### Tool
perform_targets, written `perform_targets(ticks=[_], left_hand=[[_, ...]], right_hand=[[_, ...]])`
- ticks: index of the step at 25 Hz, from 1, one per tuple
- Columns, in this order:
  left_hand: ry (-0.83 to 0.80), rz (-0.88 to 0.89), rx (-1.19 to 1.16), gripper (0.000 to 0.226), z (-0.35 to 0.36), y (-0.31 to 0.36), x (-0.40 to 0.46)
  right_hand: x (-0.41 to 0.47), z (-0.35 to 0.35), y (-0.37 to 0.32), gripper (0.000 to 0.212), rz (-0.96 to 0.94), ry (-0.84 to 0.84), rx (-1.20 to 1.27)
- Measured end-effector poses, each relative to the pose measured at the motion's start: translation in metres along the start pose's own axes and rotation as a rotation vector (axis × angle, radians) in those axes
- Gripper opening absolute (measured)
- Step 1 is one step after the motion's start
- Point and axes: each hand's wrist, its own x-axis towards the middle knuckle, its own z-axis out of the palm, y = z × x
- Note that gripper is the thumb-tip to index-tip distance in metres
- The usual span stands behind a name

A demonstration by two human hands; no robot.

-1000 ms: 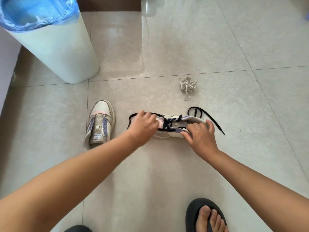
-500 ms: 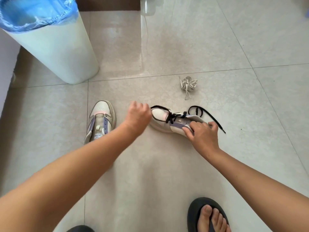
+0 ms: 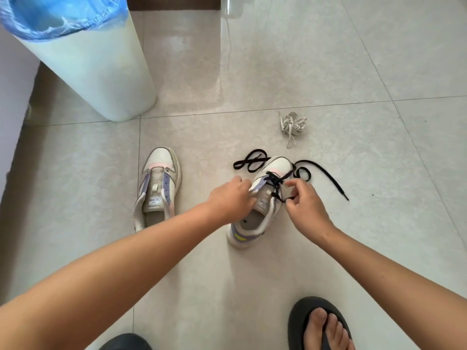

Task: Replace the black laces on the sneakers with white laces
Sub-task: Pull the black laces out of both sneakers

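Pale tiled floor (image 3: pixel 328 59), white bin (image 3: pixel 101 72) with blue liner at back left. Change vs half a second earlier: laced sneaker (image 3: pixel 262 205) was on its side, toe pointing left; it now stood upright, toe pointing away, heel toward the person. Left hand (image 3: pixel 231 198) had moved from the toe end to the near-left edge of the eyelet row, fingers curled and gripping it. Right hand (image 3: pixel 304 202) had left the heel and now pinched the black lace (image 3: pixel 275 184) at the right eyelets. Loose lace ends trailed on the floor either side of the toe. Unlaced sneaker (image 3: pixel 158 185) stayed put at left. White laces (image 3: pixel 293 125) bundled beyond, well apart, untouched.
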Motion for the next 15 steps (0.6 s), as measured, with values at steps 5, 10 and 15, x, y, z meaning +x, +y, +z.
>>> perform_targets(ticks=[5,10,15], left_hand=[[0.008,-0.045,0.137,0.025,0.008,-0.006,0.002],[0.096,-0.049,0.333,0.032,-0.004,-0.024,0.012],[0.125,0.05,0.452,0.044,-0.003,-0.036,0.018]], right_hand=[[0.023,0.019,0.025,0.027,0.03,-0.15,-0.365],[0.041,-0.002,0.04,0.026,-0.015,0.055,-0.602],[0.092,-0.065,0.005,0.011,0.101,0.112,-0.064]])
